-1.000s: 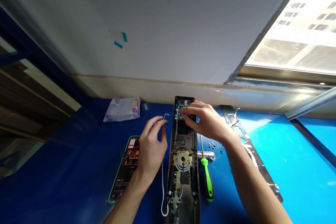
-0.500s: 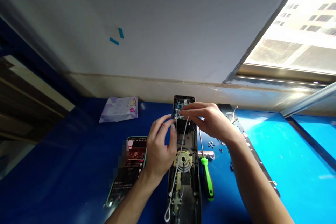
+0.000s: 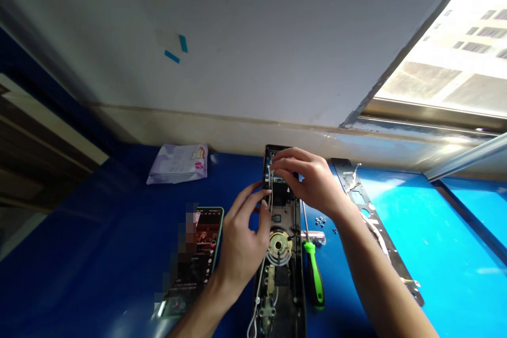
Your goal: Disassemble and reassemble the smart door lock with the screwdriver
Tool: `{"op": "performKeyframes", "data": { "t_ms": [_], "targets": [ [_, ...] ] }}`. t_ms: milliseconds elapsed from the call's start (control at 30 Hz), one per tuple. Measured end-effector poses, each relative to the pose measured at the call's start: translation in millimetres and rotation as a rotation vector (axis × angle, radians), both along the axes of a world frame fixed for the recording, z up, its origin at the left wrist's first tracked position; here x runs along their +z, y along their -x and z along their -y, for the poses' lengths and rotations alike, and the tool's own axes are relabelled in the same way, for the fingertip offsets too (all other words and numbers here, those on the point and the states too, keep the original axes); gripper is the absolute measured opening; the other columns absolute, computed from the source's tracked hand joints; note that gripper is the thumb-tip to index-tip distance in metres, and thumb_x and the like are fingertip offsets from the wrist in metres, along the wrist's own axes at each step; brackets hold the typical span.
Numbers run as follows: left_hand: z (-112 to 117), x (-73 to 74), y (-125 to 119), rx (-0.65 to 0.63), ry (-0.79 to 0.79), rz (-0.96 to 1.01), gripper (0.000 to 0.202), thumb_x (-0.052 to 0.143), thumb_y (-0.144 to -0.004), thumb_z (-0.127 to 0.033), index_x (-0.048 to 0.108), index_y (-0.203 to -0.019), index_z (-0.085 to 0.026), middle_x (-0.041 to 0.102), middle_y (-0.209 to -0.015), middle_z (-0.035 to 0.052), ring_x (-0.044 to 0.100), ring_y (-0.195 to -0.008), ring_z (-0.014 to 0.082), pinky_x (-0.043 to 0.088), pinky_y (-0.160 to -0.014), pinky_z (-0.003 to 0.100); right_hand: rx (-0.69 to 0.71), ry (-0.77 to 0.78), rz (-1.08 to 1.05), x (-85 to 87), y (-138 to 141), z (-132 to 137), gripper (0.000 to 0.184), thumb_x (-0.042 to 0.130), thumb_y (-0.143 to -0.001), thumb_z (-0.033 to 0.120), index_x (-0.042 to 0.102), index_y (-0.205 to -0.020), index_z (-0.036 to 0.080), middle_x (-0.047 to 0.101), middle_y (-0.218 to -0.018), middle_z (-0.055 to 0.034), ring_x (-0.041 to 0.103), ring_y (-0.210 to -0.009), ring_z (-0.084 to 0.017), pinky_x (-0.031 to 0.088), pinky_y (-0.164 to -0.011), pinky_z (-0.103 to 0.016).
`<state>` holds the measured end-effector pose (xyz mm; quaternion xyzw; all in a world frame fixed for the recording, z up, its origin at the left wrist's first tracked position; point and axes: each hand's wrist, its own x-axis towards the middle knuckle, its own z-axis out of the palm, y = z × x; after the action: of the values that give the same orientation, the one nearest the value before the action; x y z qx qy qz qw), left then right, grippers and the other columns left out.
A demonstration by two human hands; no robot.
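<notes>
A long, narrow black housing (image 3: pixel 285 207) lies lengthwise before me, its inside showing. It carries a round speaker (image 3: pixel 279 245) in the middle and a blue circuit board (image 3: pixel 280 179) at the far end. Over the board, my right hand (image 3: pixel 311 174) pinches the end of a thin white cable (image 3: pixel 260 280); its fingertips partly cover the board. My left hand (image 3: pixel 247 232) is at the housing's left edge, thumb and fingers closed around the same cable lower down. From there the cable runs along the left side toward the near end.
Right of the housing lie a green-and-black screwdriver (image 3: pixel 314 274), a clear-wrapped item (image 3: pixel 318 237), several small screws (image 3: pixel 320 221) and a long black panel (image 3: pixel 390 253) with wires. A lit phone (image 3: pixel 206 253) and a pale purple packet (image 3: pixel 178 163) lie left. A wall stands behind the blue table.
My right fingers have moved left over the board and closed on the cable end. The cable's slack strand has shifted from across the housing to its left side. My left hand dropped slightly.
</notes>
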<state>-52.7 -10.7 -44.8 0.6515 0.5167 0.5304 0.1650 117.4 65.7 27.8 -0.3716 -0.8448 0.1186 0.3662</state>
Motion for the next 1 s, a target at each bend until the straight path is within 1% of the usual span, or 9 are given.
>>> {"op": "performKeyframes", "data": {
  "t_ms": [100, 233, 333, 500, 600, 700, 767, 900, 1000],
  "targets": [
    [-1, -1.2, 0, -0.014, 0.022, 0.074, 0.023, 0.061, -0.096, -0.014, 0.078, -0.112, -0.019, 0.076, -0.124, 0.01, 0.079, -0.097, 0.0195, 0.068, -0.078, 0.028, -0.01, -0.005, 0.025, -0.1, 2, 2, 0.021, 0.062, -0.101, 0.017, 0.082, -0.103, 0.022, 0.08, -0.106, -0.0068, 0.076, -0.093, -0.018, 0.059, -0.084, -0.03],
    [-3, -0.3, 1, -0.028, 0.072, 0.15, 0.022, 0.064, -0.094, -0.016, 0.077, -0.111, -0.019, 0.077, -0.123, 0.0093, 0.079, -0.098, 0.0193, 0.068, -0.077, 0.026, -0.018, -0.003, 0.047, -2.4, 6, 3, 0.016, 0.065, -0.1, 0.02, 0.081, -0.104, 0.022, 0.082, -0.099, -0.0044, 0.076, -0.089, -0.018, 0.058, -0.084, -0.03],
    [-3, 0.9, 2, -0.053, 0.142, 0.215, 0.023, 0.067, -0.095, -0.021, 0.074, -0.116, -0.02, 0.077, -0.119, 0.008, 0.079, -0.091, 0.0181, 0.067, -0.075, 0.027, -0.028, -0.002, 0.054, -4.0, 8, 2, 0.014, 0.066, -0.099, 0.02, 0.079, -0.101, 0.023, 0.082, -0.096, -0.0036, 0.075, -0.088, -0.018, 0.057, -0.085, -0.031],
    [-6, -1.3, 2, -0.067, 0.256, 0.306, 0.026, 0.072, -0.094, -0.032, 0.069, -0.117, -0.022, 0.077, -0.113, 0.0076, 0.078, -0.084, 0.0192, 0.065, -0.069, 0.029, -0.043, 0.015, 0.057, -2.9, 5, -1, 0.014, 0.066, -0.099, 0.021, 0.079, -0.096, 0.024, 0.081, -0.091, -0.0031, 0.074, -0.083, -0.018, 0.056, -0.079, -0.03],
    [-9, -3.8, 1, -0.084, 0.311, 0.382, 0.031, 0.073, -0.093, -0.038, 0.065, -0.119, -0.022, 0.075, -0.119, 0.0088, 0.078, -0.084, 0.0195, 0.064, -0.073, 0.031, -0.044, 0.033, 0.059, -1.0, 3, -1, 0.014, 0.066, -0.099, 0.021, 0.079, -0.096, 0.023, 0.081, -0.091, -0.0032, 0.074, -0.083, -0.018, 0.056, -0.078, -0.03],
    [-11, -4.8, -1, -0.127, 0.381, 0.488, 0.041, 0.074, -0.091, -0.042, 0.06, -0.124, -0.022, 0.073, -0.121, 0.0102, 0.077, -0.08, 0.0188, 0.064, -0.077, 0.034, -0.033, 0.047, 0.059, -0.2, 4, 1, 0.013, 0.068, -0.098, 0.019, 0.08, -0.096, 0.023, 0.081, -0.091, -0.0028, 0.075, -0.084, -0.017, 0.057, -0.078, -0.028],
    [-12, -4.8, -1, -0.155, 0.428, 0.547, 0.048, 0.075, -0.089, -0.045, 0.057, -0.127, -0.022, 0.074, -0.118, 0.0105, 0.076, -0.08, 0.0194, 0.064, -0.078, 0.035, -0.029, 0.056, 0.063, -1.0, 6, 1, 0.014, 0.068, -0.098, 0.019, 0.081, -0.097, 0.024, 0.081, -0.092, -0.0029, 0.075, -0.084, -0.017, 0.057, -0.079, -0.028],
    [-12, -4.7, -2, -0.172, 0.476, 0.591, 0.055, 0.076, -0.087, -0.053, 0.056, -0.128, -0.022, 0.074, -0.111, 0.0096, 0.076, -0.089, 0.0226, 0.062, -0.08, 0.035, -0.034, 0.072, 0.091, -4.6, 8, 0, 0.015, 0.068, -0.097, 0.018, 0.082, -0.098, 0.023, 0.079, -0.091, -0.0048, 0.073, -0.083, -0.018, 0.057, -0.077, -0.03],
    [-13, -5.5, -2, -0.186, 0.489, 0.599, 0.057, 0.077, -0.087, -0.055, 0.057, -0.128, -0.022, 0.074, -0.104, 0.0078, 0.075, -0.086, 0.0222, 0.061, -0.077, 0.034, -0.029, 0.08, 0.112, -6.8, 9, -1, 0.016, 0.069, -0.095, 0.017, 0.083, -0.099, 0.024, 0.078, -0.092, -0.0059, 0.073, -0.085, -0.018, 0.057, -0.079, -0.031]
  ]
}}
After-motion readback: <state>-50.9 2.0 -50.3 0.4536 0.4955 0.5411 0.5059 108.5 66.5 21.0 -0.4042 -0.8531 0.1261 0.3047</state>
